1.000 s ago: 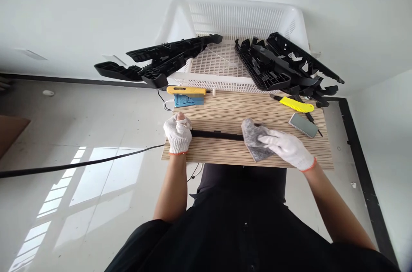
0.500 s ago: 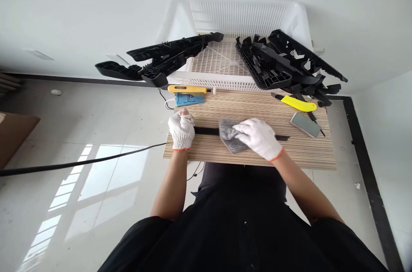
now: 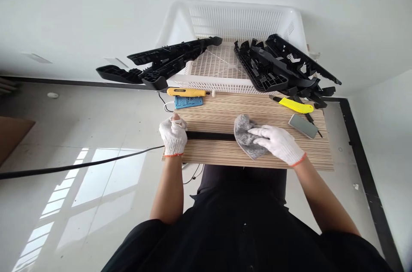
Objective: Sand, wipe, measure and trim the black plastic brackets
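A long black strip (image 3: 210, 136) lies across the wood-grained board (image 3: 219, 158). My left hand (image 3: 174, 135), in a white knit glove, is closed around the strip's left end. My right hand (image 3: 278, 142), gloved too, grips a fluffy grey cloth (image 3: 247, 137) and presses it over the strip's right part. Where the strip runs under the cloth and hand, it is hidden. From my left hand's side, a long black length (image 3: 83, 164) trails off to the left over the floor; whether it joins the strip, I cannot tell.
Behind the board stands a white plastic basket (image 3: 219, 80). Black moulded parts lie over its left (image 3: 161, 61) and right (image 3: 283, 68) sides. On the board are a yellow-handled tool (image 3: 186, 92), a blue box (image 3: 189, 101), a yellow utility knife (image 3: 296, 105) and a grey block (image 3: 303, 125).
My right hand and the cloth have slid to the right along the strip. My left hand, still closed on the strip, has shifted slightly left.
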Available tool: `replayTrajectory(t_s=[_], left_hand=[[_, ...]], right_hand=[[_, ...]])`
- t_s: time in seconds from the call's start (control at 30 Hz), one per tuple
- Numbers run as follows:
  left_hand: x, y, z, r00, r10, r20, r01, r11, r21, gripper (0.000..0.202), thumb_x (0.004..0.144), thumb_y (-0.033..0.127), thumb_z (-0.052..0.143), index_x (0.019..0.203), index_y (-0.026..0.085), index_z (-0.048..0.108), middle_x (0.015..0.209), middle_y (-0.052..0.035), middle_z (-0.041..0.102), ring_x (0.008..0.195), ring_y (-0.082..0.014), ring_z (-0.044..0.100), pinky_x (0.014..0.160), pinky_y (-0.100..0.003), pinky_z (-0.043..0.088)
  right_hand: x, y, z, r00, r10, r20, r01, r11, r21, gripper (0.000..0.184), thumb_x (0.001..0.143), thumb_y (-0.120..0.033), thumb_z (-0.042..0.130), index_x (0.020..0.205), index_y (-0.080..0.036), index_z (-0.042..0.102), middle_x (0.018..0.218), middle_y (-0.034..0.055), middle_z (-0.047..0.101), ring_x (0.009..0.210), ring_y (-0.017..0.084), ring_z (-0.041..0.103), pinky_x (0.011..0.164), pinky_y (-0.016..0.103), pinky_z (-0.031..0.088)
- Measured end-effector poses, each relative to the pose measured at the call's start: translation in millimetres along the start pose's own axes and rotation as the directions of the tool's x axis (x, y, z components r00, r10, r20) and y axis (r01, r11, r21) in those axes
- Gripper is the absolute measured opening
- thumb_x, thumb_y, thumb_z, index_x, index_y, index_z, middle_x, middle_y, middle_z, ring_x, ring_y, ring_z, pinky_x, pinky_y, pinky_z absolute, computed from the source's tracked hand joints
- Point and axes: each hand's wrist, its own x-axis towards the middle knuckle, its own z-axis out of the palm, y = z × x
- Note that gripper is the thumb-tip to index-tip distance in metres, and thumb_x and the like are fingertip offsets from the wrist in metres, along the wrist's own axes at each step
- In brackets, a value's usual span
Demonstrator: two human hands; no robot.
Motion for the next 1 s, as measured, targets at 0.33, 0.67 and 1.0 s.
replayTrajectory(t_s=[0.33, 0.67, 1.0], left_hand=[[11, 0, -14.4, 0.994, -0.079, -0.073, 0.068, 0.989, -0.133, 0.039, 0.093, 0.038, 0.045, 0.058, 0.027, 0.031, 0.050, 0.0017, 0.038, 0.048, -0.0118, 0.038, 0.050, -0.026, 0.035], [3, -2, -9.6, 0.996, -0.085, -0.019, 0.081, 0.986, -0.147, 0.039, 0.091, 0.045, 0.045, 0.060, 0.027, 0.031, 0.053, 0.0005, 0.040, 0.050, -0.0125, 0.038, 0.050, -0.026, 0.034], [5, -7, -9.1, 0.999, -0.043, -0.023, 0.044, 0.999, 0.029, 0.040, 0.097, 0.041, 0.042, 0.061, 0.028, 0.031, 0.052, -0.0004, 0.044, 0.051, -0.0150, 0.043, 0.056, -0.030, 0.040]], right_hand=[[-64, 27, -46, 0.897, -0.059, -0.438, -0.047, 0.973, -0.227, 0.032, 0.107, -0.033, 0.058, 0.125, -0.034, 0.084, 0.153, 0.0024, 0.069, 0.140, 0.033, 0.066, 0.124, 0.057, 0.054], [-3, 32, 22, 0.956, -0.190, -0.225, 0.148, 0.970, -0.191, 0.038, 0.108, -0.032, 0.060, 0.143, -0.029, 0.074, 0.145, 0.0048, 0.075, 0.137, 0.028, 0.069, 0.126, 0.057, 0.049], [67, -37, 29, 0.920, -0.392, 0.023, 0.391, 0.911, -0.128, 0.041, 0.110, -0.030, 0.056, 0.147, -0.019, 0.072, 0.156, 0.0087, 0.066, 0.146, 0.021, 0.063, 0.127, 0.040, 0.047]])
